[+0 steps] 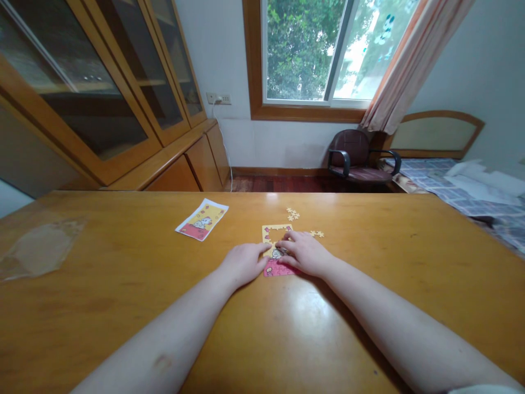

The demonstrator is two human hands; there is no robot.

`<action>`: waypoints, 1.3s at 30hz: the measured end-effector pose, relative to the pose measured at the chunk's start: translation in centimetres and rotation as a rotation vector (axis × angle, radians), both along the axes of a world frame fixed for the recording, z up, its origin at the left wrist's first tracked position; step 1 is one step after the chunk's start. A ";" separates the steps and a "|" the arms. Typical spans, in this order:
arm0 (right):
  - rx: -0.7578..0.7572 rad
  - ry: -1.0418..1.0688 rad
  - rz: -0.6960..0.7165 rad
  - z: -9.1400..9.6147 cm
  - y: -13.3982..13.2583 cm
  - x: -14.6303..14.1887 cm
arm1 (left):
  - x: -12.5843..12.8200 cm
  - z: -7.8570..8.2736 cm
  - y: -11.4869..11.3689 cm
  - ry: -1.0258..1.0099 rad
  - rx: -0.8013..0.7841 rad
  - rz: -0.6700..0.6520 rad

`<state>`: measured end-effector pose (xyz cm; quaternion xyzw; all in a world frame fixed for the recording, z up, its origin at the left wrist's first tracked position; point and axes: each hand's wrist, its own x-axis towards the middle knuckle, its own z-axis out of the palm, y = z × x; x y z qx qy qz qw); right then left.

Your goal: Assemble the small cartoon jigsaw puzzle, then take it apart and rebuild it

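Observation:
A pink and yellow jigsaw puzzle (273, 269) lies flat on the wooden table, with a gap in its upper part where the table shows through. My left hand (245, 264) rests at the puzzle's left edge, fingers stretched out and thumb near its side. Over the right half of the puzzle lies my right hand (305, 253), its fingers spread across the pieces and covering part of the picture. Loose yellow puzzle pieces (292, 214) lie beyond the puzzle, and a few more loose pieces (317, 233) are just right of my right hand.
A printed picture card (202, 220) with a matching design lies left of the puzzle. Farther left is a clear plastic bag (41, 249). Past the table's far edge stand a glass-door cabinet (172, 131), an office chair (356, 156) and a bed (447, 172).

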<state>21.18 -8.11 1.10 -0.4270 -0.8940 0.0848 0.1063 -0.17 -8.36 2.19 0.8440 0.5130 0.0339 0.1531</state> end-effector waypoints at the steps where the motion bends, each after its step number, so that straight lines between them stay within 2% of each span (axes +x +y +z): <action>1: 0.007 -0.006 -0.001 0.0 0.0 -0.1 | 0.0 -0.1 0.0 0.000 -0.001 0.000; 5: 0.025 -0.010 0.005 -0.1 0.0 -0.1 | 0.0 -0.2 0.1 0.023 -0.002 0.012; 8: 0.038 0.033 -0.034 0.1 0.5 1.0 | 0.0 -0.2 0.1 0.013 -0.010 0.007; 12: 0.051 0.100 -0.223 0.6 1.9 4.2 | -0.2 -0.1 0.2 -0.011 -0.024 0.000; 17: -0.092 0.156 -0.406 0.6 3.5 8.2 | -0.4 0.0 0.2 -0.020 -0.038 0.002; 21: -0.271 0.273 -0.375 -0.2 4.3 9.7 | -0.4 0.1 0.1 0.003 -0.053 -0.011; 29: -0.521 0.559 -0.316 -2.0 5.3 10.6 | -0.3 0.1 0.1 0.006 -0.057 0.001; 34: -0.552 0.617 -0.364 -2.0 5.6 11.2 | -0.3 0.1 0.1 0.013 -0.056 0.006; 39: -0.643 0.478 -0.191 -1.1 5.3 11.1 | -0.3 0.1 0.1 0.013 -0.068 0.003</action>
